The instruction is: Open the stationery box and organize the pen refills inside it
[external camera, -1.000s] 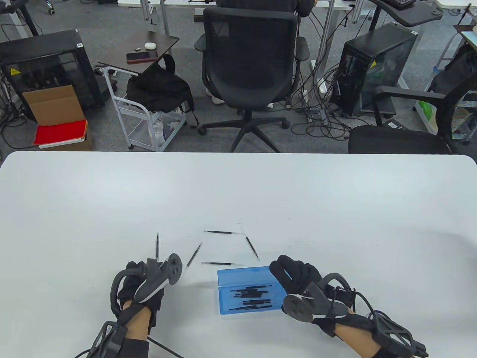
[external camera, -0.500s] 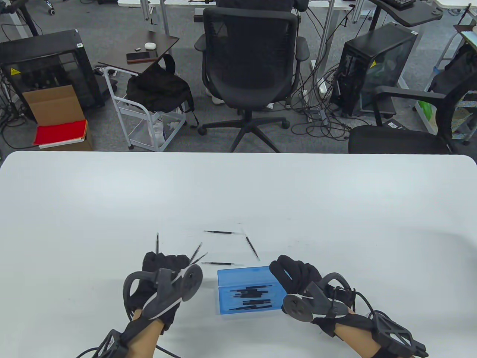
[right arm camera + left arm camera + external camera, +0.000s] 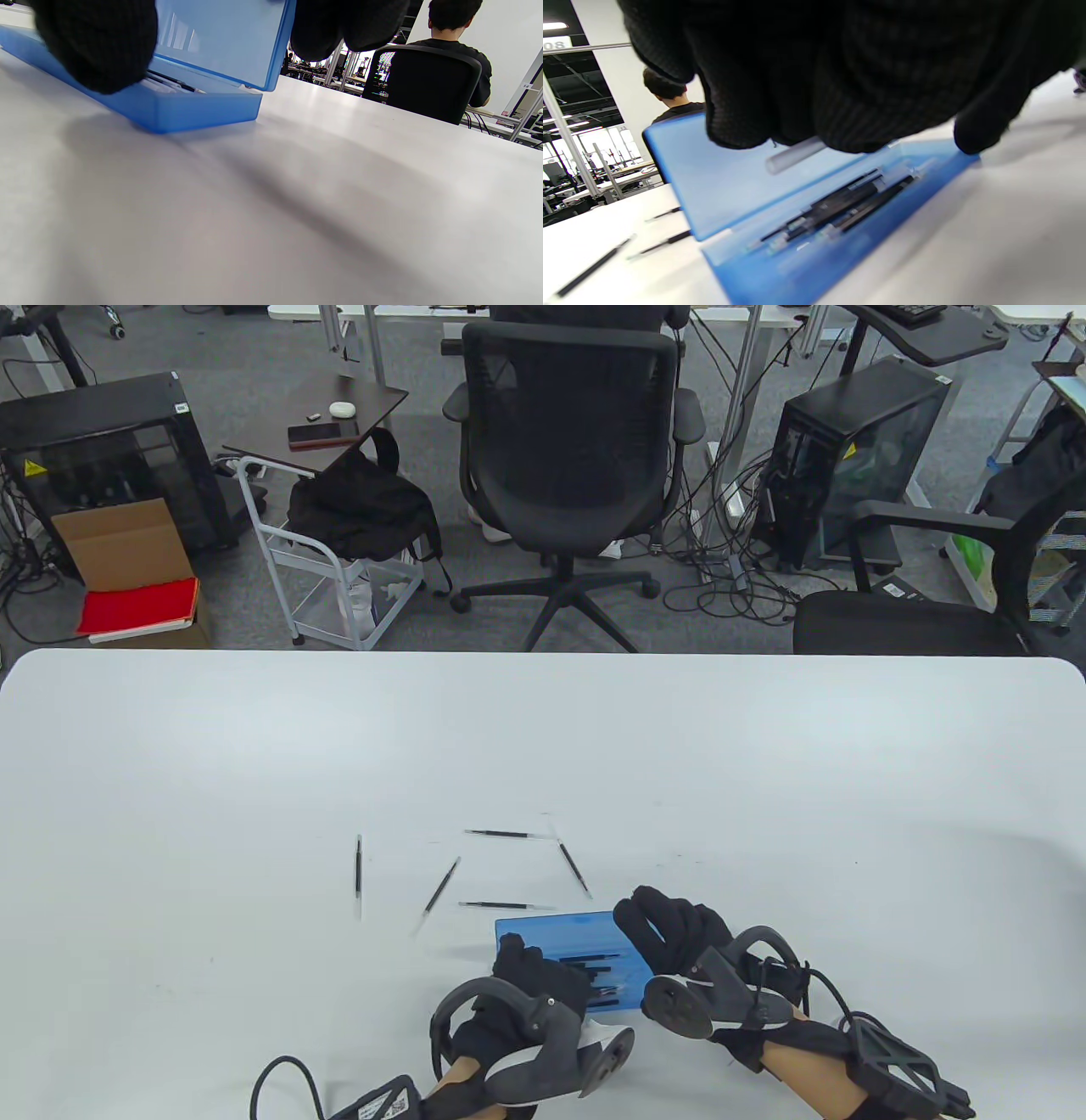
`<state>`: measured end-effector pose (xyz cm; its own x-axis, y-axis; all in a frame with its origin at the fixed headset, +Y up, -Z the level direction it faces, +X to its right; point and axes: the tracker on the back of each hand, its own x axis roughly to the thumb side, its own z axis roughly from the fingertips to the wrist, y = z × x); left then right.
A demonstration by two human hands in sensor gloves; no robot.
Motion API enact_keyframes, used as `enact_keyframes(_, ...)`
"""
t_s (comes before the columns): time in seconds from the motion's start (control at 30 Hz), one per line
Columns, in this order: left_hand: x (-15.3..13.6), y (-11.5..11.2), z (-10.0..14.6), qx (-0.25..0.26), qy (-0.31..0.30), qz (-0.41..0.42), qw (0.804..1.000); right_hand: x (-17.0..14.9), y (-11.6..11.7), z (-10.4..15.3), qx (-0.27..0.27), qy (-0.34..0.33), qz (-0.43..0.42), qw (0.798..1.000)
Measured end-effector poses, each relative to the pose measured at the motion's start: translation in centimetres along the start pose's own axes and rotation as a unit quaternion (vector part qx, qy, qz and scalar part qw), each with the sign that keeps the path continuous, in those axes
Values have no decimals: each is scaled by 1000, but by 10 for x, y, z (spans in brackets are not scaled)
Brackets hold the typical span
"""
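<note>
The blue stationery box lies open near the table's front edge, its lid standing up. Several black pen refills lie in its tray. My left hand hovers over the tray, fingers curled round one refill whose clear end sticks out beneath them. My right hand grips the lid's right end, thumb in front and fingers behind. Several loose refills lie on the table beyond the box, among them one at the far left and one just behind the lid.
The white table stretches wide behind and to both sides of the box. Beyond its far edge stand a black office chair, a white cart with a black bag and computer towers. A person sits at another desk.
My left hand lifted a refill from the table left of the box and carried it right, over the open tray. The right hand and the box stayed put.
</note>
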<state>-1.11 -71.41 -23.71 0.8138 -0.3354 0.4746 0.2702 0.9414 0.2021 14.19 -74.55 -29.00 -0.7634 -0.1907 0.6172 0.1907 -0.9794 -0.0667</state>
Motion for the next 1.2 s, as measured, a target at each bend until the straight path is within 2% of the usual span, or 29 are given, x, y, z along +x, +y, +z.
enact_keyframes(0.37,14,-18,-19,-23,-11,-28,999,0,0,0,0,0,0,1000)
enact_keyframes(0.53,11,-10,-16,-16,-12,-27,999,0,0,0,0,0,0,1000)
enact_keyframes(0.63,1,4,-13,4,3,-8,1000,0,0,0,0,0,0,1000)
enact_keyframes(0.83,-42,35,-6,42,68,35,996,0,0,0,0,0,0,1000)
enact_keyframes(0.97,-77,45,-3,75,135,63,986,0,0,0,0,0,0,1000)
enact_keyframes(1.07,-102,44,-2,64,192,72,977,0,0,0,0,0,0,1000)
enact_keyframes(1.2,-132,25,-6,13,265,73,961,0,0,0,0,0,1,1000)
